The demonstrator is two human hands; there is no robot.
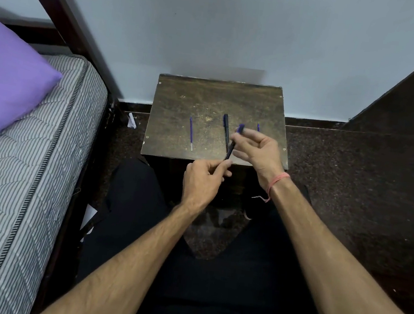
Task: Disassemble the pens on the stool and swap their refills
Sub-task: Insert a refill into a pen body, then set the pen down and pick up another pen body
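1. Left hand [201,182] at the near edge of the wooden stool [181,102], grip pinched on the lower end of a dark blue pen barrel [229,151] tilted up and to the right.
2. Right hand [255,149] just above and right of it, over the stool's near right part, fingers curled; grip grasping a small purple-blue pen piece [240,128] at the fingertips, likely a cap, blurred.
3. Pen barrel's upper end close to the right hand's fingers; touching or apart cannot be told.
4. Black pen [226,129] lying on the stool top just left of the right hand, pointing away from the person, its near end hidden behind the held barrel.
5. Blue refill [191,133] with a pale tip lying on the stool's left half, well apart from both hands.
6. Thin blue piece [258,127] showing behind the right hand on the stool, mostly hidden, kind unclear.
7. Pink thread bracelet [277,183] on the right wrist.
8. Striped mattress [34,150] with a purple pillow [8,77] to the left; dark speckled floor [352,186] around the stool.
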